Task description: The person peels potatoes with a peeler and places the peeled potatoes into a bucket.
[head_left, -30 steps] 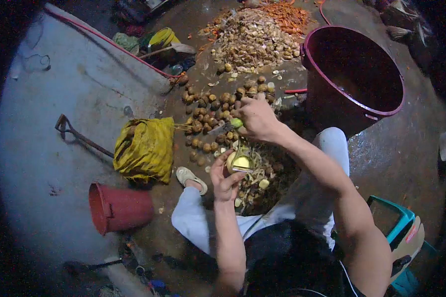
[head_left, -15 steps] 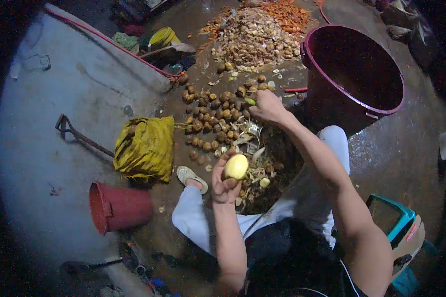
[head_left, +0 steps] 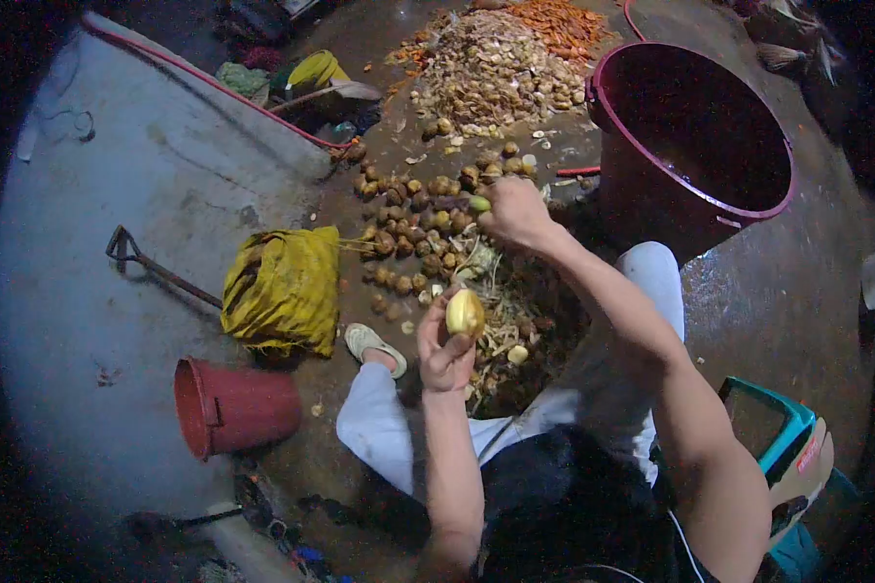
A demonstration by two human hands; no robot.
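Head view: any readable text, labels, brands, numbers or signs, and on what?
None readable.
Red label on the cardboard by the teal frame: too small and blurred.
Pale mark on the large tub: can't tell if it's text.

The large tub [head_left: 651, 185] looks like smooth plastic with a glossy rim. The red bucket [head_left: 253, 408] seems plastic too, duller. The yellow sack [head_left: 280, 291] has a rough, creased woven surface. The floor [head_left: 778, 291] at right shines as if wet; the pale slab [head_left: 97, 262] at left looks matt and stained. The trousers [head_left: 371, 428] are soft, matt cloth.
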